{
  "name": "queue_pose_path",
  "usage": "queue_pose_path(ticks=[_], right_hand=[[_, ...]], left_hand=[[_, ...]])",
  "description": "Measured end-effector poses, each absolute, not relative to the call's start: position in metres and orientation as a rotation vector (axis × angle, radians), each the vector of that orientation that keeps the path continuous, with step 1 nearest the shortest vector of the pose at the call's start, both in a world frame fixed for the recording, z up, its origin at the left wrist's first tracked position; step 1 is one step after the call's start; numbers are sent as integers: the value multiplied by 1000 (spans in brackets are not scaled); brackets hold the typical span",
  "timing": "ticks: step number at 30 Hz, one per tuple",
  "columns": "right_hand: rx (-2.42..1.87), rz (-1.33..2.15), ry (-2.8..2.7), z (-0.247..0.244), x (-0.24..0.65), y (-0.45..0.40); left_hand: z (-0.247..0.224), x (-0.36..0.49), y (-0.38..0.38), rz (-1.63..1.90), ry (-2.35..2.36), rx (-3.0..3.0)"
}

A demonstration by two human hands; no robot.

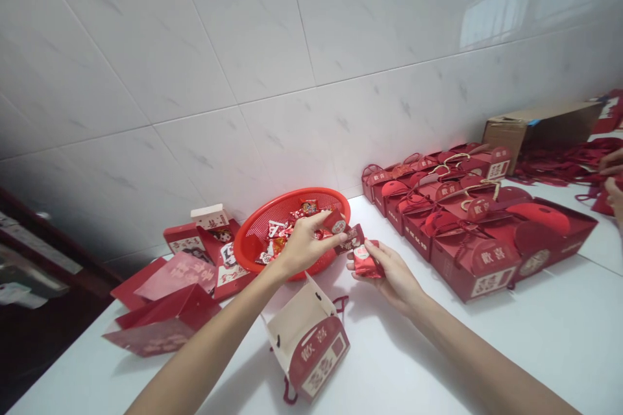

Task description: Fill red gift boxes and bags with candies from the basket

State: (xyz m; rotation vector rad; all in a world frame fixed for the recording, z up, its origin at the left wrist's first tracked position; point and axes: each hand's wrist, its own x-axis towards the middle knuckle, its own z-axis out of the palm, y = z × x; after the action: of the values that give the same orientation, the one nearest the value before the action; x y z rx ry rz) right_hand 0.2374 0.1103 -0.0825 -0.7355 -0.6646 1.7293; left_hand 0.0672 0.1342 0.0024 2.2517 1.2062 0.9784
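My left hand (pixel 311 240) pinches small dark-red wrapped sweets (pixel 335 222) over the right side of a red plastic basket (pixel 246 249). Inside the basket lie several wrapped sweets (pixel 278 243). Just right of it, my right hand (pixel 389 272) holds a bright red wrapped packet (pixel 366 260) with its fingers curled round it. The two hands nearly meet, and a dark-red sweet spans the gap between them. Below them stands an open red and cream gift box (pixel 316 343) with dark-red cords, its inside partly in view.
Rows of closed red gift boxes (pixel 467 233) fill the right side of the white table (pixel 418 363). Red paper bags (pixel 170 318) lie at the left. A cardboard box (pixel 540 123) and red ribbons (pixel 559 162) are at the far right, beside another person's hands (pixel 614 185).
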Motion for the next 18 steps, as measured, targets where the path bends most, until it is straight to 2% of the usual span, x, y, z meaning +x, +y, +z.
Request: queue_pose_path(ticks=[13,18], right_hand=[[-695,1747,-667,-76,241,107],[-650,1763,-707,-75,243,106]], left_hand=[[0,66,132,620,985,2143],[14,44,150,773,1203,2037]])
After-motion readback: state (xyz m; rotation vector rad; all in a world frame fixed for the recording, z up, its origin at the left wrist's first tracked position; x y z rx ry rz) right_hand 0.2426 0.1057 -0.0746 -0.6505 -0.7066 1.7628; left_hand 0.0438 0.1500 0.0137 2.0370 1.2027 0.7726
